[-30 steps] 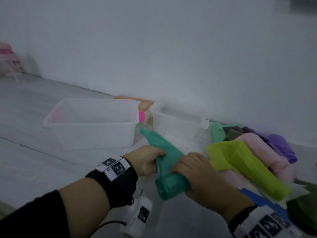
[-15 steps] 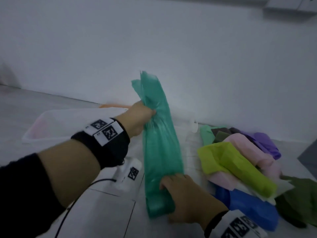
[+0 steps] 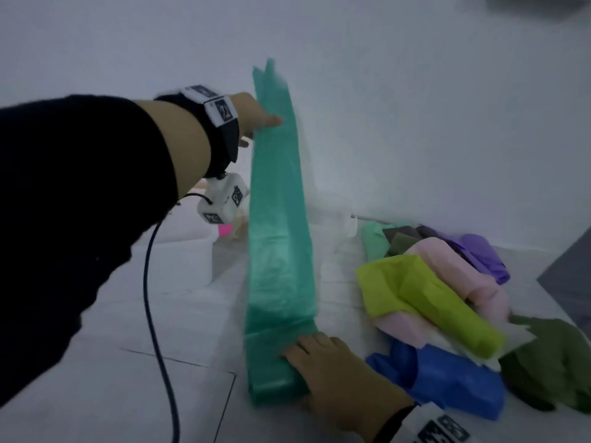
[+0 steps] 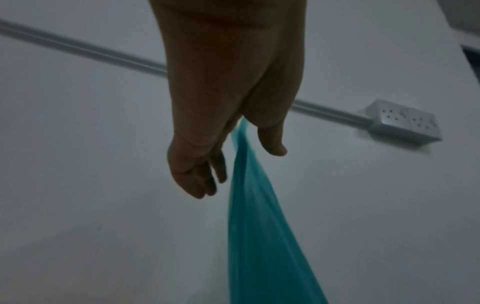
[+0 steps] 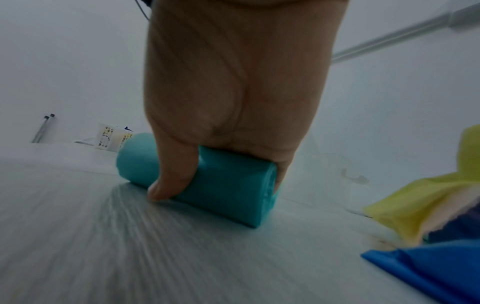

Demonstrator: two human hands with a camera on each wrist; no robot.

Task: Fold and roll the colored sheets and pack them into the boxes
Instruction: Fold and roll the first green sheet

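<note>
- The teal sheet (image 3: 281, 238), folded into a long narrow strip, runs taut from the raised left hand (image 3: 256, 115) down to the right hand (image 3: 323, 369) on the pale floor (image 3: 160, 394); I judge the tension is there to flatten the strip so it winds tight.
- The left hand's thumb (image 4: 271, 142) and fingers (image 4: 197, 181) lie either side of the strip near its top end, which pokes out above them; in the wrist view the fingers look fairly straight, so it reads as a light pinch, though the contact itself is hidden.
- The right hand presses down on the rolled end of the strip (image 5: 207, 181); its thumb (image 5: 171, 176) curls over the near side and the fingers wrap the far side, out of sight; the hold pins the roll so it cannot unwind or skid.
- Rolling is begun and packing is not; most of the strip remains unrolled above the right hand's fingers.
- Just beyond the right hand's knuckles lies a heap of other sheets, lime green (image 3: 428, 302) over pale pink (image 3: 454, 270), blue (image 3: 447, 378) nearest, purple (image 3: 479, 254) and olive (image 3: 550, 362) further out; kept within reach, probably as the next ones.
- A translucent box (image 3: 335, 219) sits behind the strip and another (image 3: 188, 257) below the left forearm; both blurred.
- Next, in my judgement: push the roll forward while the left hand lowers, keeping gentle tension; too hard a pull may slip the thin film from the pinch.
</note>
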